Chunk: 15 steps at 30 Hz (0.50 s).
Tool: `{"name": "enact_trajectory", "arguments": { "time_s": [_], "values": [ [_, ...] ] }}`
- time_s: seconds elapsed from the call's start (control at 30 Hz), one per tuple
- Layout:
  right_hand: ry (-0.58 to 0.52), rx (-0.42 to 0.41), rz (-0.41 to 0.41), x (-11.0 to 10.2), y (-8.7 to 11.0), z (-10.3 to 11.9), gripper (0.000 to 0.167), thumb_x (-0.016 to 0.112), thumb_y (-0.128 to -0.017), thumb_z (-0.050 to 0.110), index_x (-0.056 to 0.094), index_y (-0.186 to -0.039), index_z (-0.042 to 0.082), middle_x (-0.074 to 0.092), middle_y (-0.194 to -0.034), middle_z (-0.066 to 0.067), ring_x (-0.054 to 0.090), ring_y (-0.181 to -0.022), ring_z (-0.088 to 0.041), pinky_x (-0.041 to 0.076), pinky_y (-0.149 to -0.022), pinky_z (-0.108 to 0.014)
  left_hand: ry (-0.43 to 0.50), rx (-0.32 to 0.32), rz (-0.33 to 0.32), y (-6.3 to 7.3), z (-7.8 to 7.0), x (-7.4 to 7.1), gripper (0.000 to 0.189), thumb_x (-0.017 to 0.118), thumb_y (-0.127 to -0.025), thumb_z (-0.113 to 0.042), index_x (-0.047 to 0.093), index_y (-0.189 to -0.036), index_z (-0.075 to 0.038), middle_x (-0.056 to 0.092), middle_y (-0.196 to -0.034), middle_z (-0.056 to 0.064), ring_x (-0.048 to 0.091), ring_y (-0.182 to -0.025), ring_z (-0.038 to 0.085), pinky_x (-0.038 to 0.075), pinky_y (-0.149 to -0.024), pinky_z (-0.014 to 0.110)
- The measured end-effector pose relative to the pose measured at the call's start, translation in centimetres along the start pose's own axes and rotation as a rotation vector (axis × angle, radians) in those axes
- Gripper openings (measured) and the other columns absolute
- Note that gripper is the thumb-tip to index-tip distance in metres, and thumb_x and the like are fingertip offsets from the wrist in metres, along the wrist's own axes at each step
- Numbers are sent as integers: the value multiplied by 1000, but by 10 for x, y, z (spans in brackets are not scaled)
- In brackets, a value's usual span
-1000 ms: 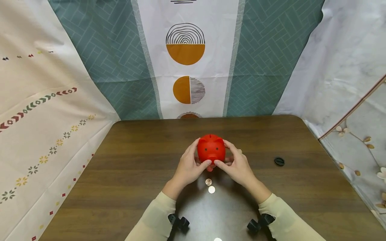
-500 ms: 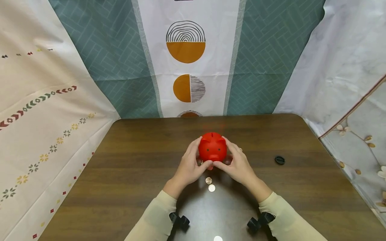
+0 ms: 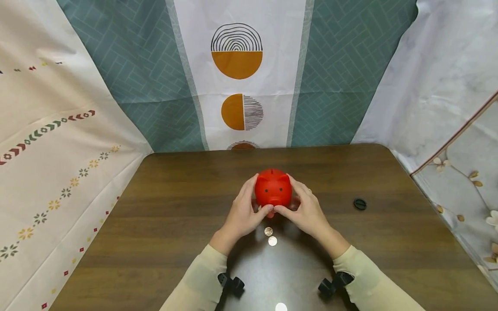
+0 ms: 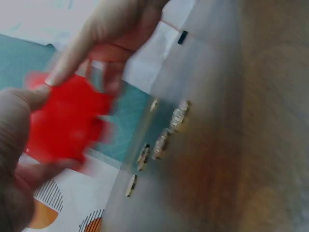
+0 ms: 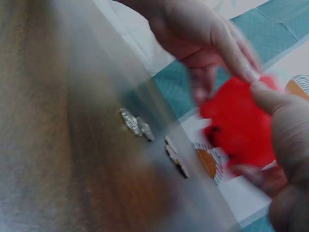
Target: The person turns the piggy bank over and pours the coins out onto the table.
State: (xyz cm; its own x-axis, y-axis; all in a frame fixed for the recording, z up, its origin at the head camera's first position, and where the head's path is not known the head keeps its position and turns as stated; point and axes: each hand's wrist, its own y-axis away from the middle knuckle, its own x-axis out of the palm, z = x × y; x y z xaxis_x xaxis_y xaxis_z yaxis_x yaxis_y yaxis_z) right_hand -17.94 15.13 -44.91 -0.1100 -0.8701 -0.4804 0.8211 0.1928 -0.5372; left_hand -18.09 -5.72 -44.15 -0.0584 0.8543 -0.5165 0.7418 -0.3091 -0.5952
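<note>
A red piggy bank (image 3: 273, 188) is held between both hands above the table, its snout toward me and coin slot on top. The left hand (image 3: 245, 211) grips its left side and the right hand (image 3: 303, 209) its right side; the thumbs meet below the snout. The wrist views show it off the tabletop and blurred, with a dark spot, perhaps an opening, on its underside in the right one. Two coins (image 3: 272, 241) lie on the table in front of it. Several coins (image 4: 178, 115) are visible under it in the left wrist view.
A small black round plug (image 3: 359, 204) lies on the table at the right. Another bright disc, perhaps a coin or glare (image 3: 281, 307), shows at the near edge of view. The brown wooden table (image 3: 175, 216) ends at hanging cloths behind and at both sides.
The piggy bank stays in both hands and has shifted and tilted slightly, with motion blur in the wrist views. The two front coins and the plug have not moved on the table.
</note>
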Motion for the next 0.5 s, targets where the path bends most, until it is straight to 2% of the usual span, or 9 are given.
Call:
{"name": "enact_trajectory", "arguments": {
  "time_s": [0.07,0.1,0.13,0.17,0.2,0.27,0.33,0.4,0.5],
  "values": [
    [-52,-158,-69,0,-2,1,86,86,-71,12,39,-143,15,40,-142,-15,63,-102,-32,57,-78,-41,-21,169,-73,-2,-2,1,81,79,-78,-12,33,-145,-6,33,-150,15,60,-110,28,56,-81,34],
    [-77,-206,-89,0,-3,2,87,87,-68,7,39,-141,11,36,-145,-17,61,-108,-35,56,-80,-45,-31,223,-104,-3,-3,2,80,79,-78,-10,34,-144,-4,31,-150,18,59,-114,29,55,-83,35],
    [-98,-225,-95,0,-4,3,87,86,-68,4,38,-140,9,34,-146,-18,59,-110,-37,55,-80,-46,-29,238,-118,-4,-4,2,80,79,-77,-8,34,-143,-3,30,-151,20,60,-112,30,55,-81,34],
    [-107,-207,-90,0,-4,2,86,86,-69,6,38,-140,9,35,-146,-17,61,-106,-37,56,-78,-45,-19,220,-117,-4,-4,3,79,79,-78,-9,35,-143,-3,31,-150,19,62,-108,30,56,-79,34],
    [-114,-152,-67,0,-4,2,85,86,-70,11,39,-141,11,39,-144,-14,64,-101,-33,57,-76,-41,-17,172,-105,-3,-3,3,78,79,-79,-11,35,-144,-4,34,-149,16,65,-101,29,57,-75,32],
    [-91,13,8,1,-3,0,84,85,-74,27,39,-144,20,47,-138,-6,68,-83,-22,58,-70,-30,-8,2,-41,-1,-2,4,81,78,-81,-17,33,-147,-8,37,-148,8,67,-85,23,57,-66,25],
    [-53,146,77,3,-1,-4,85,81,-75,40,37,-146,24,52,-133,-2,66,-72,-14,56,-64,-23,1,-147,24,1,0,4,84,78,-82,-23,30,-150,-12,40,-146,2,66,-80,21,57,-64,25],
    [-38,202,108,3,0,-5,87,79,-75,46,36,-147,24,54,-131,-2,64,-66,-14,56,-63,-22,-5,-204,62,2,1,3,84,77,-82,-26,29,-150,-14,42,-145,2,65,-81,23,57,-66,28],
    [-20,204,100,4,1,-7,88,78,-76,48,35,-148,23,53,-132,-3,62,-66,-14,56,-63,-23,6,-211,75,1,1,3,84,76,-83,-28,28,-151,-15,41,-145,3,65,-82,26,58,-68,33]
  ]
}}
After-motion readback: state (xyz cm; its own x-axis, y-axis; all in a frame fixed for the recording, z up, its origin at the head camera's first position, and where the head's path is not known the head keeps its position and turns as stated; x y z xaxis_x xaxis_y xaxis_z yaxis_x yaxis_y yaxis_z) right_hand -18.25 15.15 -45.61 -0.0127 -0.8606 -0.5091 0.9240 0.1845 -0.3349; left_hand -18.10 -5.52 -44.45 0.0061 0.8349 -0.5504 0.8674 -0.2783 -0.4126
